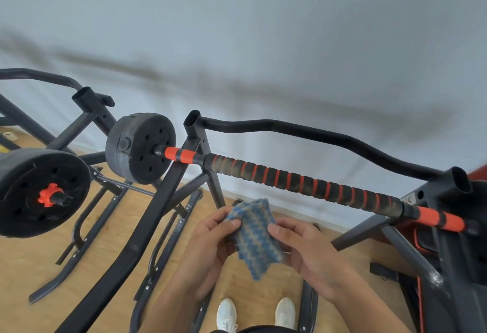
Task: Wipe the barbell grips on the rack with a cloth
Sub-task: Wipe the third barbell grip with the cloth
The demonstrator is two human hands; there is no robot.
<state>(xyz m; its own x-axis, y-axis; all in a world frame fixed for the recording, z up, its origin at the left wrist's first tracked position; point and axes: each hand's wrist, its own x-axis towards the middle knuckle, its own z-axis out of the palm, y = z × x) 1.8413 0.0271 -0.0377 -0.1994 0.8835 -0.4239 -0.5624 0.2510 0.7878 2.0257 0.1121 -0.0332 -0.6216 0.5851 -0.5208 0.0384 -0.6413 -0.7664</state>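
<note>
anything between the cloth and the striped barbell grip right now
Nothing solid: in the head view the cloth, held by both hands, sits below the barbell grip with only floor and wall behind the gap.

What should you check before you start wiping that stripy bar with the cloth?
1. Cloth held: ok, the left hand and right hand both pinch it.
2. Cloth on the bar: not ok, it is below the bar, not touching.
3. Bar on the rack: ok, it rests across the supports.
4. Grip free to wipe: ok, nothing covers the striped part.
5. Plate fixed on: cannot tell.
6. Cloth clean or damp: cannot tell.
</note>
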